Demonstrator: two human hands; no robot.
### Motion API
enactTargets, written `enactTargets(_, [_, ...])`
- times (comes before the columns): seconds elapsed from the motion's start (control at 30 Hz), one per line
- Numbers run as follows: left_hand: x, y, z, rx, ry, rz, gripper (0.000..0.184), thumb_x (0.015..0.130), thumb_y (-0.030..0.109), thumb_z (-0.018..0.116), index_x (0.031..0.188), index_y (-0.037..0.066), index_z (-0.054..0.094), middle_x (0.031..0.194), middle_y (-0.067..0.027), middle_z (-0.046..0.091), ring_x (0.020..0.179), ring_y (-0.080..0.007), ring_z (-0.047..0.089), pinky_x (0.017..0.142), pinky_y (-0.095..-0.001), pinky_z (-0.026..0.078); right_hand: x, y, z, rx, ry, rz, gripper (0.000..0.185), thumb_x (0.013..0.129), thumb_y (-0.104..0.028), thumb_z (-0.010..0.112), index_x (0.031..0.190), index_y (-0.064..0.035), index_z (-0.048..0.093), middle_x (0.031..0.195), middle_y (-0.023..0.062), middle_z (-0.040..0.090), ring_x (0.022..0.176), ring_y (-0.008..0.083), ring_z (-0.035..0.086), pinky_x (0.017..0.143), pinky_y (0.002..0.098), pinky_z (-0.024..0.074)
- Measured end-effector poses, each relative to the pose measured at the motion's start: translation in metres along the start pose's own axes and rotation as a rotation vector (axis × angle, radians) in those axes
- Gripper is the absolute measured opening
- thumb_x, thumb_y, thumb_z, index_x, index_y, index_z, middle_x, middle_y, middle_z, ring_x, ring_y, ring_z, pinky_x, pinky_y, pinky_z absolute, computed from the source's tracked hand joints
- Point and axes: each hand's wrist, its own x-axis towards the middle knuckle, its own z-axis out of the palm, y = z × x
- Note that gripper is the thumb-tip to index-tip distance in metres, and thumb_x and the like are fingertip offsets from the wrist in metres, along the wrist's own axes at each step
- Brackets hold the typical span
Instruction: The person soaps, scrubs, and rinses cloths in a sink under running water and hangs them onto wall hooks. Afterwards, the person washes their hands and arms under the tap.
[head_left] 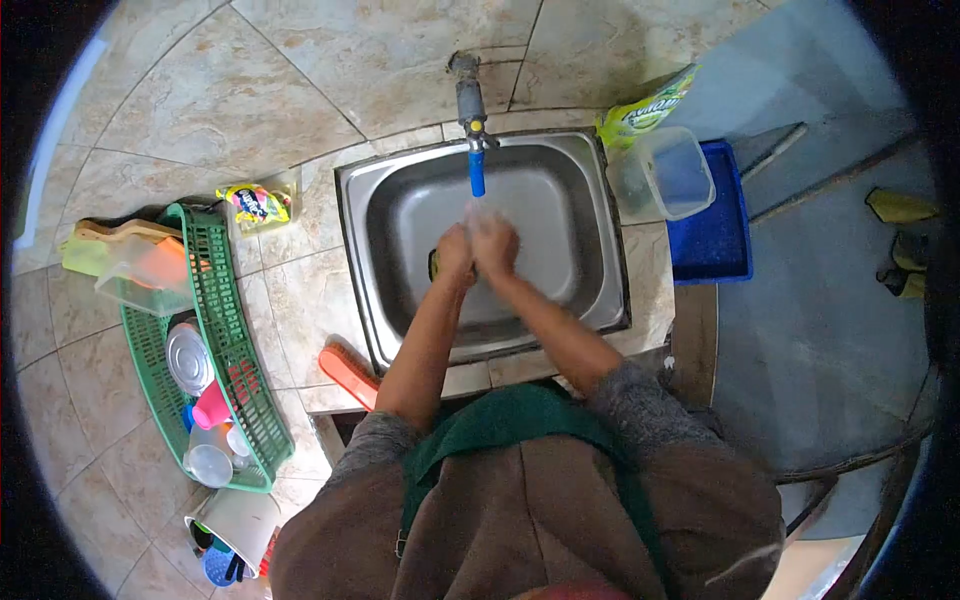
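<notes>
Both my hands are close together over the stainless steel sink (545, 290), just below the tap (470, 105) with its blue spout (477, 175). My left hand (455, 252) looks curled, knuckles up; what its fingers hold, if anything, is hidden. Right beside it, my right hand (496, 243) is smeared by motion, and its fingers cannot be made out. A pale blur, apparently water, runs from the spout onto the hands. A dark round spot with a yellowish edge, perhaps the drain, shows partly behind my left wrist.
On the left stands a green basket (222, 300) of kitchenware, above a white bucket (235, 520) with utensils. An orange brush (348, 377) lies by the sink's front left corner. At right are a clear plastic container (670, 175), a blue tray (715, 255) and a green-yellow packet (645, 112).
</notes>
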Motion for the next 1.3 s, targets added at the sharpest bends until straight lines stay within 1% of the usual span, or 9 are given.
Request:
enactTargets(0.1, [0.001, 0.023, -0.014, -0.493, 0.01, -0.447, 0.03, 0.088, 0.026, 0.049, 0.097, 0.0, 0.061, 0.087, -0.0192, 0.063, 0.085, -0.0328, 0.06, 0.076, -0.0416, 0.046, -0.007, 0.015, 0.02, 0.0, 0.072, -0.266, 0.038, 0.087, -0.032, 0.056, 0.066, -0.0014, 0.062, 0.064, 0.0203, 0.06, 0.059, 0.0399, 0.057, 0.056, 0.0467, 0.042])
enactTargets(0.17, [-0.02, 0.05, -0.002, -0.122, 0.042, -0.181, 0.035, 0.089, 0.028, 0.046, 0.1, -0.003, 0.06, 0.086, -0.0173, 0.062, 0.083, -0.0286, 0.06, 0.075, -0.04, 0.046, 0.015, 0.013, -0.005, 0.322, -0.09, 0.073, 0.039, 0.087, -0.035, 0.056, 0.068, -0.0009, 0.064, 0.061, 0.0197, 0.059, 0.057, 0.0399, 0.056, 0.056, 0.046, 0.0421])
enactTargets(0.47, [0.004, -0.03, 0.01, -0.344, -0.031, -0.245, 0.035, 0.094, 0.029, 0.038, 0.1, 0.001, 0.059, 0.093, -0.0173, 0.061, 0.084, -0.0262, 0.059, 0.075, -0.0369, 0.047, -0.005, 0.002, -0.007, 0.213, -0.07, -0.076, 0.039, 0.088, -0.037, 0.053, 0.072, -0.0024, 0.062, 0.068, 0.0227, 0.059, 0.064, 0.0398, 0.058, 0.059, 0.0471, 0.0425])
enactTargets(0.53, [-0.004, -0.003, -0.009, -0.937, -0.067, -0.489, 0.034, 0.094, 0.028, 0.039, 0.1, 0.0, 0.059, 0.095, -0.0198, 0.061, 0.086, -0.0282, 0.06, 0.072, -0.0371, 0.047, -0.04, -0.018, -0.009, 0.3, -0.057, -0.2, 0.039, 0.086, -0.036, 0.056, 0.07, -0.0012, 0.063, 0.068, 0.0203, 0.061, 0.06, 0.0362, 0.058, 0.056, 0.0444, 0.0428])
enactTargets(0.7, [-0.016, 0.053, -0.021, 0.028, -0.118, -0.21, 0.038, 0.092, 0.037, 0.043, 0.1, 0.004, 0.06, 0.094, -0.0185, 0.063, 0.084, -0.0279, 0.061, 0.067, -0.039, 0.049, 0.003, 0.032, 0.031, -0.082, 0.032, -0.269, 0.039, 0.089, -0.039, 0.051, 0.083, -0.0038, 0.067, 0.077, 0.0245, 0.061, 0.078, 0.0406, 0.061, 0.073, 0.046, 0.0463])
enactTargets(0.77, [-0.02, 0.046, -0.026, 0.106, -0.227, -0.22, 0.045, 0.089, 0.045, 0.046, 0.105, 0.004, 0.058, 0.098, -0.0165, 0.062, 0.086, -0.0274, 0.061, 0.069, -0.0401, 0.049, -0.016, 0.032, 0.039, -0.114, -0.309, -0.11, 0.061, 0.078, -0.049, 0.064, 0.129, -0.0193, 0.05, 0.129, 0.0164, 0.05, 0.123, 0.0403, 0.04, 0.099, 0.0669, 0.0237])
enactTargets(0.87, [-0.054, 0.139, -0.036, -0.743, -0.179, -0.745, 0.069, 0.082, 0.062, 0.053, 0.119, 0.004, 0.053, 0.111, -0.0162, 0.059, 0.096, -0.027, 0.059, 0.078, -0.0419, 0.048, 0.039, 0.048, 0.033, -0.139, -0.303, -0.029, 0.039, 0.088, -0.04, 0.051, 0.087, -0.0042, 0.066, 0.096, 0.0178, 0.066, 0.096, 0.0322, 0.061, 0.089, 0.0417, 0.0436])
enactTargets(1.07, [-0.053, 0.141, -0.105, -0.283, -0.562, -0.382, 0.082, 0.073, 0.06, 0.067, 0.122, -0.003, 0.05, 0.12, -0.0178, 0.056, 0.115, -0.028, 0.05, 0.098, -0.0415, 0.038, 0.047, 0.078, -0.05, 0.308, -1.127, -0.049, 0.028, 0.092, -0.031, 0.054, 0.108, -0.0083, 0.061, 0.103, 0.0027, 0.062, 0.094, 0.0168, 0.058, 0.082, 0.0344, 0.0462])
enactTargets(1.3, [-0.023, 0.054, -0.05, -1.178, -0.247, -0.633, 0.054, 0.091, 0.047, 0.05, 0.113, -0.001, 0.056, 0.11, -0.0153, 0.061, 0.103, -0.0248, 0.059, 0.09, -0.0371, 0.046, -0.024, 0.041, -0.016, 0.739, -0.384, 0.086, 0.019, 0.091, -0.024, 0.054, 0.098, -0.0073, 0.056, 0.088, 0.0095, 0.062, 0.082, 0.0314, 0.06, 0.074, 0.04, 0.0463])
